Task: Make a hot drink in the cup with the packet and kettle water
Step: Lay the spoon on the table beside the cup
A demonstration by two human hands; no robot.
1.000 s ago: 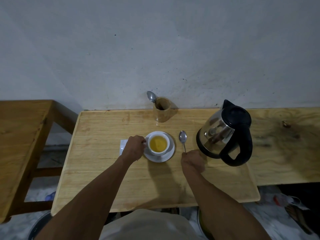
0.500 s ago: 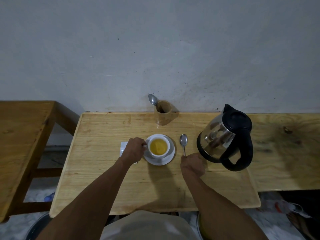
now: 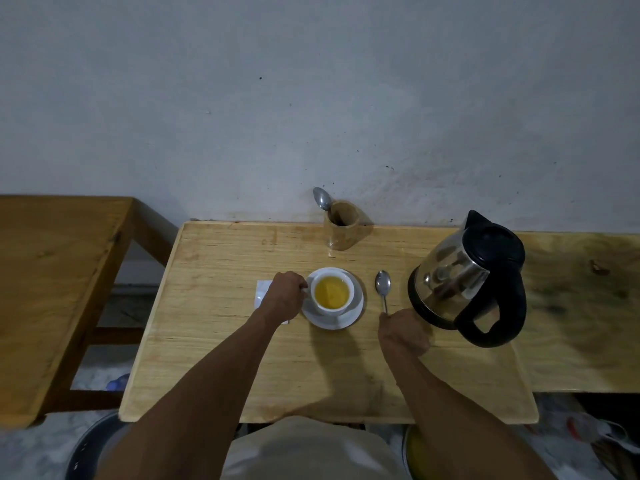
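Note:
A white cup [image 3: 331, 291] full of yellow liquid stands on a white saucer [image 3: 353, 315] in the middle of the wooden table [image 3: 225, 341]. My left hand [image 3: 284, 295] grips the cup's handle on its left side. A white packet [image 3: 262, 293] lies flat on the table, partly under that hand. To the right of the saucer a metal spoon [image 3: 382, 285] lies with its bowl toward the wall; my right hand [image 3: 403, 332] is closed on the end of its handle. The steel kettle [image 3: 464, 282] with black lid and handle stands at the right.
A wooden holder [image 3: 343, 225] with a second spoon [image 3: 322, 199] in it stands against the wall behind the cup. Another wooden table [image 3: 52, 271] is at the left, a wooden surface [image 3: 581, 306] extends right. Basins sit on the floor below.
Both hands stay on the cup handle and the spoon. The view has tilted up slightly, so everything sits lower in the frame.

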